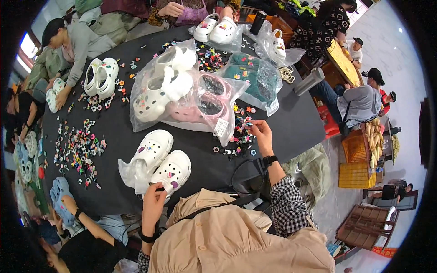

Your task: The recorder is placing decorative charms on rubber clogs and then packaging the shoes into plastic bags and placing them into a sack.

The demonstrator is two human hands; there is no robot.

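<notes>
A pair of white clogs stands close in front of me, the right white clog (pixel 171 172) beside the left white clog (pixel 154 143). A few small charms sit on their tops, and a crumpled clear plastic bag (pixel 135 171) lies against them. With its fingers closed, my left hand (pixel 154 202) grips the near edge of the right clog. Over a pile of loose shoe charms (pixel 241 144), my right hand (pixel 261 135) pinches a small blue-toned charm (pixel 249 124) whose exact shape I cannot make out.
Bagged pink clogs (pixel 200 102), bagged white clogs (pixel 152 102) and a bagged green pair (pixel 252 79) fill the table's middle. More charms (pixel 82 148) spread at left, near white clogs (pixel 101 77). A metal tumbler (pixel 309 81) stands at right. Several people work around the black table (pixel 205 157).
</notes>
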